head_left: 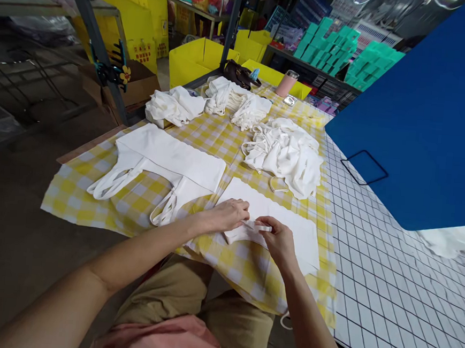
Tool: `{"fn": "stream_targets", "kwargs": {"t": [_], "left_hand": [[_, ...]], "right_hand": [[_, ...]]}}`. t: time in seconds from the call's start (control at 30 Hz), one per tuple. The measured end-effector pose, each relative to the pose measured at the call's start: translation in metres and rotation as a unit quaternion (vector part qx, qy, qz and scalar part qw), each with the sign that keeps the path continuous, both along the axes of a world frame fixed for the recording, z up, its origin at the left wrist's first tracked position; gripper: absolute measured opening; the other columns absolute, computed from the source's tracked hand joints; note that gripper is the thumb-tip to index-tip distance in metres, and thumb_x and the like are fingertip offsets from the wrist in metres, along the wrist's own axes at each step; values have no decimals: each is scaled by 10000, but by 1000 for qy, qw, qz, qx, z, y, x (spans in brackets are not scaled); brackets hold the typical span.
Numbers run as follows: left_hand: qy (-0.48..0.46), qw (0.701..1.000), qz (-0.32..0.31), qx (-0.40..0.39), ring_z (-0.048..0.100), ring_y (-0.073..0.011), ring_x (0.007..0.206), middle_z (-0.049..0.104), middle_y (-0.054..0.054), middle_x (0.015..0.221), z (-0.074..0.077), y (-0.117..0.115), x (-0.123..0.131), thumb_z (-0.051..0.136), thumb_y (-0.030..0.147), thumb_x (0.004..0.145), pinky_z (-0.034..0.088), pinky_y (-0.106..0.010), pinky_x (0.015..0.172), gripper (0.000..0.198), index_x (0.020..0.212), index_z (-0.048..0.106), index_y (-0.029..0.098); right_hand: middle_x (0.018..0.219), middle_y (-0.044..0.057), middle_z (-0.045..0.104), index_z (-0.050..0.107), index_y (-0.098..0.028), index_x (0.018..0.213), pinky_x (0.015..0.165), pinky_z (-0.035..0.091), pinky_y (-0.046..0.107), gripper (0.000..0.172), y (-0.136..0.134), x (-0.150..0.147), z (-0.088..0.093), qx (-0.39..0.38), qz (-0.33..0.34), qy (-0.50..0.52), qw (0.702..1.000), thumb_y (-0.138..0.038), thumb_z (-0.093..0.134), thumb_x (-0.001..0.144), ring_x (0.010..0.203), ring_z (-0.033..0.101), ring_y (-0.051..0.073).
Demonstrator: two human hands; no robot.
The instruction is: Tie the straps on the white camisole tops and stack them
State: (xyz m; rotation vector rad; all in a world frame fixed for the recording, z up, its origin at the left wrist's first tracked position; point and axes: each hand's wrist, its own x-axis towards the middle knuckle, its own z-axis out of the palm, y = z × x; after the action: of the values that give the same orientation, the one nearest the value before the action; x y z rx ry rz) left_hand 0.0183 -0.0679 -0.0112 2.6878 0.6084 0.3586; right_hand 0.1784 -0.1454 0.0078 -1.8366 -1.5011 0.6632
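Note:
In front of me a white strappy top [289,221] lies flat on the yellow checked cloth [132,214]. My left hand [231,214] rests over its left part, fingers curled and pressed together on the strap. My right hand [278,239] pinches a thin white strap [262,228] between thumb and fingers, just right of the left hand. Left of it, a second white top [171,156] lies spread with its straps toward me. Beyond my hands sits a loose heap of white garments [286,151].
More white garments stand in folded piles [238,102] and a bundle [175,105] at the back. A pink tumbler [287,84] and a dark bag [238,73] are at the far end. A blue board [429,130] and wire grid [393,283] border the right. A metal post [101,51] rises at left.

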Motion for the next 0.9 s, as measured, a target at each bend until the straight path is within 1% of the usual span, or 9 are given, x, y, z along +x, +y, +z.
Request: {"fn": "stream_targets", "kwargs": {"t": [0.1, 0.2, 0.37, 0.43, 0.5, 0.57, 0.7, 0.77, 0.9], "left_hand": [[22, 999, -15, 45, 534, -174, 925, 586, -60, 926, -4, 3, 2, 486, 126, 833, 429, -258, 791, 152, 883, 627, 152], [42, 997, -13, 62, 529, -182, 922, 591, -72, 920, -3, 3, 5, 467, 149, 854, 425, -268, 772, 163, 897, 624, 139], [23, 999, 39, 14, 523, -189, 930, 602, -68, 898, -2, 3, 11, 468, 189, 863, 412, -290, 789, 184, 846, 644, 140], [0, 998, 65, -16, 518, -183, 926, 601, -57, 884, -5, 3, 13, 484, 186, 852, 407, -288, 797, 175, 817, 652, 150], [-21, 995, 84, -46, 514, -174, 911, 598, -46, 871, -9, 3, 15, 509, 193, 837, 405, -281, 799, 157, 805, 659, 159], [-35, 992, 98, -65, 512, -170, 897, 594, -41, 863, -13, 4, 16, 526, 199, 824, 406, -275, 795, 146, 802, 666, 163], [-35, 991, 107, -70, 511, -176, 903, 591, -47, 879, -13, 4, 18, 534, 184, 807, 408, -280, 801, 143, 819, 675, 161], [-22, 992, 105, -70, 511, -184, 915, 592, -52, 881, -11, 4, 18, 529, 176, 803, 412, -286, 795, 149, 824, 676, 159], [-5, 993, 102, -67, 508, -194, 929, 592, -60, 885, -5, 4, 18, 516, 172, 809, 416, -293, 790, 153, 814, 668, 154]], "right_hand": [[686, 25, 677, 656, -210, 651, 585, 414, 283, 167, 3, -1, -7, 21, 14, -3, 1000, -255, 498, 623, 621, 576, 177], [692, 23, 666, 660, -215, 663, 600, 417, 286, 167, 4, -3, -7, 30, 25, -1, 999, -244, 496, 644, 630, 573, 176], [712, 21, 615, 674, -230, 727, 623, 413, 282, 122, -4, -8, 14, 140, 106, 29, 984, -251, 557, 755, 666, 563, 168], [721, 14, 606, 674, -239, 742, 615, 410, 275, 109, -6, -9, 19, 155, 141, 51, 977, -243, 570, 774, 665, 557, 161], [730, 11, 608, 666, -237, 746, 618, 409, 273, 104, -6, -8, 16, 144, 156, 63, 975, -237, 568, 781, 674, 556, 159], [724, 10, 612, 656, -225, 752, 626, 407, 273, 105, -3, -7, 7, 131, 130, 51, 981, -237, 556, 780, 677, 556, 161], [705, 16, 623, 647, -196, 747, 630, 403, 273, 120, 6, -4, -14, 100, 45, -23, 994, -251, 540, 758, 671, 554, 169], [703, 21, 629, 649, -189, 737, 623, 402, 272, 133, 10, -5, -19, 87, 39, -44, 995, -267, 541, 743, 667, 557, 173], [701, 31, 644, 652, -186, 722, 619, 406, 274, 145, 14, -7, -19, 84, 33, -54, 994, -267, 532, 719, 671, 573, 180]]}}
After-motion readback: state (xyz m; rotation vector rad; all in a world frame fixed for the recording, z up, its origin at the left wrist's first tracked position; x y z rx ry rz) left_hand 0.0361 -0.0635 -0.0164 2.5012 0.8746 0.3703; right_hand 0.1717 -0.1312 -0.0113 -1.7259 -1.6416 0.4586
